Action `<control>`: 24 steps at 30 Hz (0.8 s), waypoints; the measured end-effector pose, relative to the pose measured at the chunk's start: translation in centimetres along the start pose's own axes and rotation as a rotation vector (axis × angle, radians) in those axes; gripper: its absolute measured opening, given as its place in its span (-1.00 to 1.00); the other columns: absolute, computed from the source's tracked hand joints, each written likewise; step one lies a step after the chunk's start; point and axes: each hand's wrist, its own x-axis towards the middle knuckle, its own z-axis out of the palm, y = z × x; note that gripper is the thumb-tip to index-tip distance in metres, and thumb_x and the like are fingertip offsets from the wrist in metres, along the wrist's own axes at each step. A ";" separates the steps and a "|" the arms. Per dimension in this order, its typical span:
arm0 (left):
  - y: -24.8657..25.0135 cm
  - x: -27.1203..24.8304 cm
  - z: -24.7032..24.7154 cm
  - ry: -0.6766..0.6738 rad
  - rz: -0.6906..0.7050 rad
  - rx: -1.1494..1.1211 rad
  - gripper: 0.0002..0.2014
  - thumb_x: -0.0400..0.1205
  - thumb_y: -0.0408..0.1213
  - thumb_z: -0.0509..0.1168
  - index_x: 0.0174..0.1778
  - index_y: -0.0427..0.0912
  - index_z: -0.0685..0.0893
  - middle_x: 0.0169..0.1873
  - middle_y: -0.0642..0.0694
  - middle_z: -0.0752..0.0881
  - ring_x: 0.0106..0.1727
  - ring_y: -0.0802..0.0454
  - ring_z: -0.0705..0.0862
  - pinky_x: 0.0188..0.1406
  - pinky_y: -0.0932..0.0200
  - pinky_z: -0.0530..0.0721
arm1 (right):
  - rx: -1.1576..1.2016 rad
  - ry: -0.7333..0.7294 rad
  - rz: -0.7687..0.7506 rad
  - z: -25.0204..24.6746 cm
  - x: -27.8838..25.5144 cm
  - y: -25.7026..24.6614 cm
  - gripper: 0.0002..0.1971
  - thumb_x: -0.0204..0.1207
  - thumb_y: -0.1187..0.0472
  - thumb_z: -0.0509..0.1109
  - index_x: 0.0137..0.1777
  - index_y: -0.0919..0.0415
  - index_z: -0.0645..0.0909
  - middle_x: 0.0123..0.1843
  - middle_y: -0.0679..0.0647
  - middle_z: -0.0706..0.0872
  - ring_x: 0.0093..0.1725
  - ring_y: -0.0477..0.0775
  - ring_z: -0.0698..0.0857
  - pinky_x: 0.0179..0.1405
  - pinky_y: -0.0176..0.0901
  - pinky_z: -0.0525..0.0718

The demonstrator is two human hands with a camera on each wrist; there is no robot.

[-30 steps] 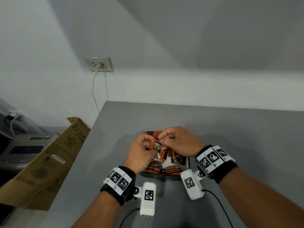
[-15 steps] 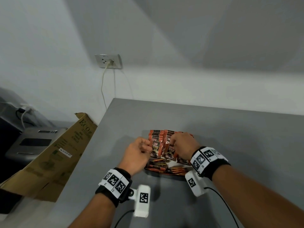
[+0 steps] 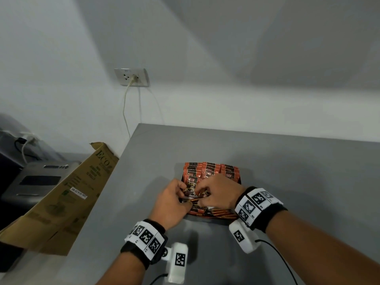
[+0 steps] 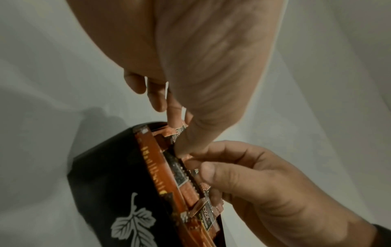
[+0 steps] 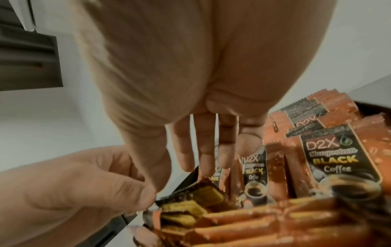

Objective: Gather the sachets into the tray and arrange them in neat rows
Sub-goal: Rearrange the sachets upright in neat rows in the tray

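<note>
Evidently the sachet [image 3: 190, 189] stands upright at the front of the tray's [image 3: 239, 180] left-hand row, at about 12 o'clock from the left hand [image 3: 171, 204], so its printed face matches the sachets [image 3: 210, 170] lined up behind. The left grip pinches its left edge while the right hand [image 3: 219, 195], at 3 o'clock, pinches the other side, probably to seat it square. More sachets lie flat along the tray's near edge at 6 o'clock, likely awaiting rows. Around the tray the grey tabletop [image 3: 287, 171] spreads, a cardboard sheet [image 3: 67, 198] leaning at 9 o'clock.
</note>
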 end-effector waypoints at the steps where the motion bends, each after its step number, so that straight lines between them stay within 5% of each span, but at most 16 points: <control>1: -0.1 0.0 0.0 0.014 0.004 0.004 -0.64 0.49 -0.40 0.51 0.03 0.04 0.56 -0.26 0.09 0.62 -0.33 0.26 0.59 -0.31 0.35 0.61 | -0.007 -0.012 0.003 0.3 0.2 0.0 -0.60 0.51 0.02 0.53 0.33 0.11 0.72 0.14 -0.03 0.79 -0.03 -0.18 0.68 0.07 -0.24 0.66; 6: -0.8 -0.1 0.1 0.069 -0.001 -0.001 -0.63 0.52 -0.32 0.54 0.02 0.13 0.50 -0.20 0.03 0.60 -0.21 0.16 0.61 -0.16 0.23 0.68 | -0.050 -0.002 0.029 0.9 0.6 0.0 -0.71 0.58 0.14 0.47 0.28 0.12 0.73 0.09 0.02 0.80 -0.01 -0.04 0.76 0.11 -0.05 0.76; 12: -0.9 -0.6 0.1 0.075 -0.019 0.003 -0.62 0.57 -0.29 0.50 0.07 0.17 0.46 -0.12 0.01 0.61 -0.09 0.16 0.66 -0.28 0.40 0.60 | -0.165 -0.003 0.055 1.8 0.9 -0.3 -0.76 0.62 0.15 0.45 0.25 0.12 0.71 0.12 0.05 0.77 0.03 0.04 0.75 0.15 0.01 0.75; 17: -1.0 -0.5 0.2 0.081 -0.037 -0.030 -0.63 0.54 -0.20 0.53 0.09 0.16 0.48 -0.09 0.03 0.64 -0.07 0.17 0.65 -0.20 0.38 0.57 | -0.067 0.108 0.082 0.1 0.3 -0.7 -0.83 0.65 0.24 0.40 0.18 0.13 0.75 0.02 0.02 0.81 -0.07 -0.04 0.75 -0.01 -0.19 0.68; 21: 0.2 -0.3 -0.2 0.133 0.008 -0.254 -0.51 0.39 -0.02 0.62 0.15 0.11 0.55 0.06 0.13 0.70 0.11 0.24 0.66 0.05 0.35 0.55 | 0.227 0.255 0.157 -2.6 -1.4 -1.2 -0.88 0.60 0.25 0.42 -0.05 -0.01 0.72 -0.13 -0.07 0.82 -0.26 -0.19 0.76 -0.20 -0.18 0.73; 24: 2.1 0.2 0.2 0.029 -0.023 -0.725 -0.33 0.27 0.01 0.62 0.27 -0.12 0.63 0.16 -0.08 0.80 0.22 -0.03 0.76 0.22 0.03 0.69 | 0.724 0.343 0.172 -3.1 -2.5 -1.9 -0.88 0.61 0.32 0.46 0.06 0.10 0.71 -0.05 0.03 0.88 -0.16 -0.10 0.83 -0.17 -0.19 0.70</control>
